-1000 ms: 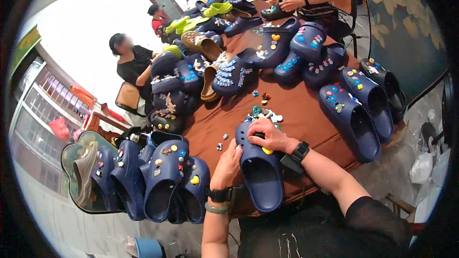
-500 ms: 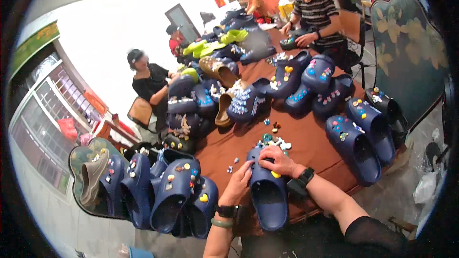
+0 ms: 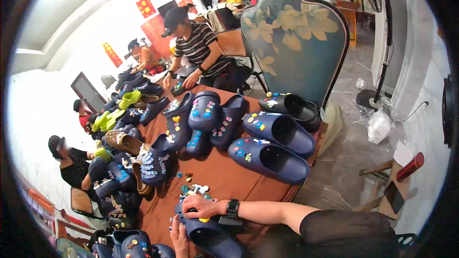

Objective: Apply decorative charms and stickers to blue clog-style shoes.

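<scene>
I have both of the wearer's hands on one navy clog (image 3: 213, 239), which lies on the near part of the brown-covered table (image 3: 267, 193), toward 6 o'clock in the head view. Its long axis slants: the rounded toe aims at about 11 o'clock, while the foot opening and heel run down toward 5 o'clock, to the lower edge of the view. The right hand (image 3: 201, 207) sits over the top of the toe, its fingers bent down onto the upper; I cannot tell whether anything is pinched beneath them. The left hand (image 3: 179, 236) lies at 7 o'clock from the right one, grasping the clog by its left flank near the toe. A yellow charm (image 3: 204, 220) shows on the upper at 5 o'clock from the right hand, just beside it. The relation I judge weightiest is the one past the toe: a small heap of loose charms (image 3: 196, 189), white and green, lies on the table at 12 o'clock from the right hand and near it. The right hand is therefore the nearer one, with the toe between the left hand and the heap. Well apart, at 2 o'clock from the right hand, two decorated clogs (image 3: 270, 160) lie side by side.
</scene>
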Motion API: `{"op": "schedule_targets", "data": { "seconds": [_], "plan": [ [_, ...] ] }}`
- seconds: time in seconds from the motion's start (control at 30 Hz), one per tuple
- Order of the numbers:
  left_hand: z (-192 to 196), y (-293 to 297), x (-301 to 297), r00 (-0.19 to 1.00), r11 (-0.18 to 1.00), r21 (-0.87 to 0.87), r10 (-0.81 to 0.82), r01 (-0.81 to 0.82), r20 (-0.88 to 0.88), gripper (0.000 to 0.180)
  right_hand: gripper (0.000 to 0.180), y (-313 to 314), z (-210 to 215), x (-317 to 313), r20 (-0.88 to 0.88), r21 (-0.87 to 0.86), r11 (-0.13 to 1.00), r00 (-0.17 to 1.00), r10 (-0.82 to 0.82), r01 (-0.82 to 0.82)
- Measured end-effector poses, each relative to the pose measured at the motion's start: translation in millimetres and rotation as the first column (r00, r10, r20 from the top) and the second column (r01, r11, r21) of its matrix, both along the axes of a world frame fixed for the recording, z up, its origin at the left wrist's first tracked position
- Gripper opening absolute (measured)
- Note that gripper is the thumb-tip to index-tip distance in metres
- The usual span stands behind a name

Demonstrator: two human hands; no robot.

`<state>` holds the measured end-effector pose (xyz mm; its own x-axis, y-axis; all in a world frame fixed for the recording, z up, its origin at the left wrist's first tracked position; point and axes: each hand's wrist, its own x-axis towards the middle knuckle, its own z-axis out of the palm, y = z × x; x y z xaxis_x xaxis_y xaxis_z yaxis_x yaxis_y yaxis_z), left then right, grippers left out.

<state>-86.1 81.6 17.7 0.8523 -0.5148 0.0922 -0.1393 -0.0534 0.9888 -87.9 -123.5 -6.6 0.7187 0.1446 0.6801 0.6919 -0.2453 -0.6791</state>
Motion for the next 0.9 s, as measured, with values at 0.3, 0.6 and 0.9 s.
{"op": "schedule_targets", "data": {
  "seconds": [0.3, 0.6, 0.9],
  "plan": [
    [4, 4, -12, 0.993, 0.997, 0.045, 0.050, -0.055, 0.105, 0.042, 0.017, 1, -3, 1, 0.088, 0.045, 0.999, 0.996, -0.029, 0.025],
    [23, -8, -26, 0.989, 0.990, -0.110, 0.079, -0.093, -0.122, 0.036, 0.013, -1, 1, 2, 0.060, -0.015, 1.000, 0.998, 0.022, -0.022],
    [0, 12, -31, 0.984, 0.989, 0.091, 0.099, -0.113, 0.151, 0.028, 0.012, -6, 0, 1, 0.079, 0.035, 0.999, 0.997, 0.014, -0.016]
  ]
}}
